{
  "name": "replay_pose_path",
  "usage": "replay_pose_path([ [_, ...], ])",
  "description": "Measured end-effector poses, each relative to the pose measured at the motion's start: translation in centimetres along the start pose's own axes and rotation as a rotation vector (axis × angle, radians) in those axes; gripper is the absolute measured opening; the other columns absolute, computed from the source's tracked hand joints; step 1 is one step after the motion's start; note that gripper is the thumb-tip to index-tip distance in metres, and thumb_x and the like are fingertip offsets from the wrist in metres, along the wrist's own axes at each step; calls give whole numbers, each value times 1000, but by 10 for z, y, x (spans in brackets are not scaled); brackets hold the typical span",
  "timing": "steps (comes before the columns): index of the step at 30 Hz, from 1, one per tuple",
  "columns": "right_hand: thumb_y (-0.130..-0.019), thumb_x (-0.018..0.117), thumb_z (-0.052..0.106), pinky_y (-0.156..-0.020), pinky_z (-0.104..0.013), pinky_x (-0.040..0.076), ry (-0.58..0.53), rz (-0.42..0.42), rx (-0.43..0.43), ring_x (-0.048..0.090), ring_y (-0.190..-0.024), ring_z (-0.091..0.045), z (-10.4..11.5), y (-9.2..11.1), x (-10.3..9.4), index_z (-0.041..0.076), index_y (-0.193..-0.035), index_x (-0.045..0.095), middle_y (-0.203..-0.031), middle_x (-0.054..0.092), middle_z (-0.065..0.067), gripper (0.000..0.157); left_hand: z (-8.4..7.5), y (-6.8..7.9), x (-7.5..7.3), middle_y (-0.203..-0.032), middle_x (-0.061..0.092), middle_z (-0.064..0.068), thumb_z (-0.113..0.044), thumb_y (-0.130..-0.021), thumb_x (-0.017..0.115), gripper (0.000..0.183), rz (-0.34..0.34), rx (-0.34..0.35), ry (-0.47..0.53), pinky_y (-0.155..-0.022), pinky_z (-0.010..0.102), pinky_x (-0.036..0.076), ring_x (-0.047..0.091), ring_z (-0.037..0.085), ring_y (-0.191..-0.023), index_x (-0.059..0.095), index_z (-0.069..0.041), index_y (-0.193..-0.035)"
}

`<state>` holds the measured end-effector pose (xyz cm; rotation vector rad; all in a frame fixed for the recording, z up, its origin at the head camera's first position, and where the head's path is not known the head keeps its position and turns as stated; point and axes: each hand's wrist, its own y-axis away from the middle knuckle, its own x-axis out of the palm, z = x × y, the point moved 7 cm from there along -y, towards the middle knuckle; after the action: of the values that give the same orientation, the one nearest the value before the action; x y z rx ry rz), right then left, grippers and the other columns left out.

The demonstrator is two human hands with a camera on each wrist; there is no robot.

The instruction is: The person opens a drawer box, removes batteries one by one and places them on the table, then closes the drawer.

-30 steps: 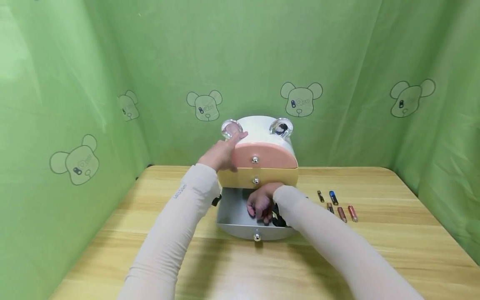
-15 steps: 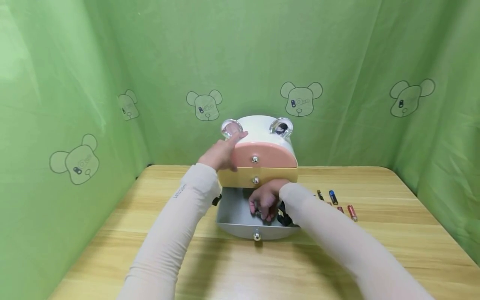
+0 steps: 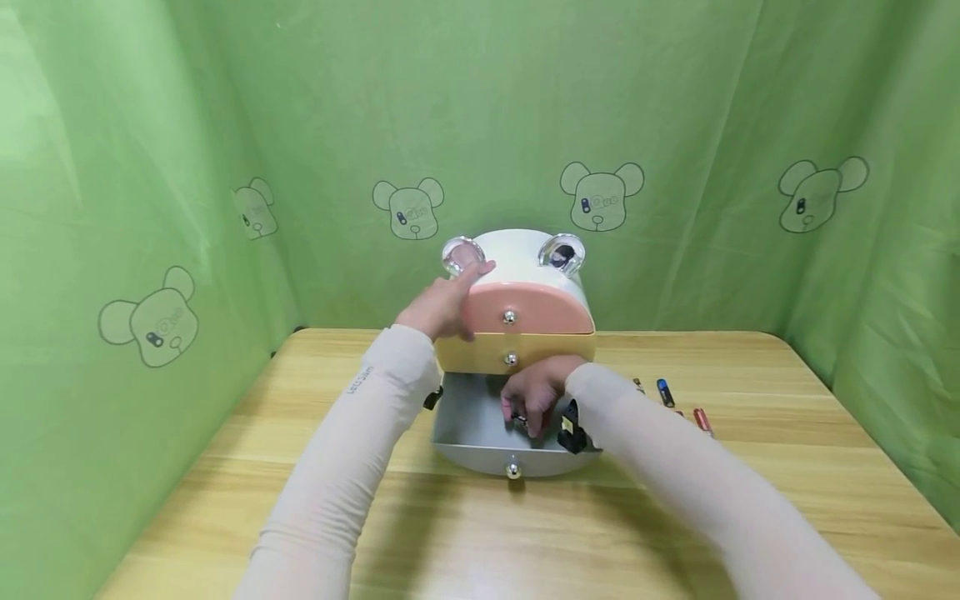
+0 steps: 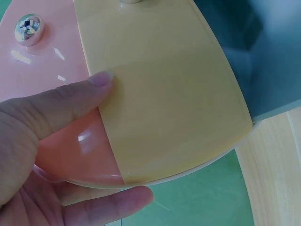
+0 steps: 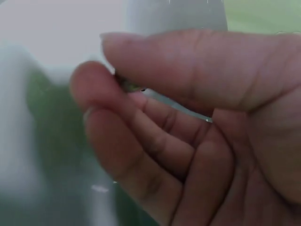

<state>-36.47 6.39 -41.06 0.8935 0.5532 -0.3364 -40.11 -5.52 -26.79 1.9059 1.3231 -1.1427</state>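
Observation:
A toy-like drawer box [image 3: 517, 254] with a white top and two silver rings stands on the table. My left hand [image 3: 442, 308] grips its left side; the left wrist view has the thumb on the pink and yellow drawer fronts and the fingers around the edge. Below them the grey bottom drawer [image 3: 468, 417] is pulled out. Inside it, my right hand [image 3: 536, 396] pinches a small dark battery [image 3: 519, 419] between thumb and fingers. In the right wrist view only a sliver of the battery [image 5: 129, 86] shows; the fingers hide the rest.
Right of the box, a blue battery [image 3: 665, 392] and a red battery [image 3: 702, 421] lie on the wooden table [image 3: 787, 500]. Parts of others peek out behind the right sleeve [image 3: 660, 450]. A green curtain [image 3: 495, 108] surrounds the table.
My right hand has shifted slightly right within the drawer, and the battery in its fingers has come into view. Its sleeve now covers more batteries on the table. The left hand stays put.

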Motion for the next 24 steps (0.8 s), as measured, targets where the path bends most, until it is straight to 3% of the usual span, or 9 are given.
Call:
replay_pose_path([
  [3, -74, 77, -3, -67, -26, 53, 39, -48, -28, 58, -77, -14, 0, 3, -2, 10, -103, 62, -86, 62, -4, 35, 0, 0, 0, -104, 63, 15, 10, -65, 81, 122, 1, 0, -5, -89, 48, 49, 61, 26, -87, 17, -47, -152],
  [10, -76, 77, 1, -67, -28, 54, 12, -129, -52, 62, -71, -16, -3, 17, -5, 6, -109, 64, -82, 66, -5, 35, 0, -1, -1, -106, 63, 16, 10, -64, 82, 122, -9, 21, -16, -89, 47, 49, 61, 27, -91, 19, -45, -152],
  [18, -80, 78, 15, -69, -29, 50, 178, -283, -133, 57, -76, -13, 1, 38, -14, 3, -121, 63, -84, 60, 1, 46, -1, -1, -1, -108, 63, 16, 9, -63, 82, 122, -3, 18, -16, -89, 47, 49, 61, 28, -92, 18, -45, -152],
  [24, -79, 79, 14, -68, -27, 49, 148, -350, -210, 55, -75, -12, 5, 52, -13, 1, -119, 62, -83, 58, 2, 45, -2, 0, -1, -108, 63, 17, 9, -63, 83, 121, -10, 23, -24, -89, 48, 49, 61, 28, -92, 20, -44, -152],
])
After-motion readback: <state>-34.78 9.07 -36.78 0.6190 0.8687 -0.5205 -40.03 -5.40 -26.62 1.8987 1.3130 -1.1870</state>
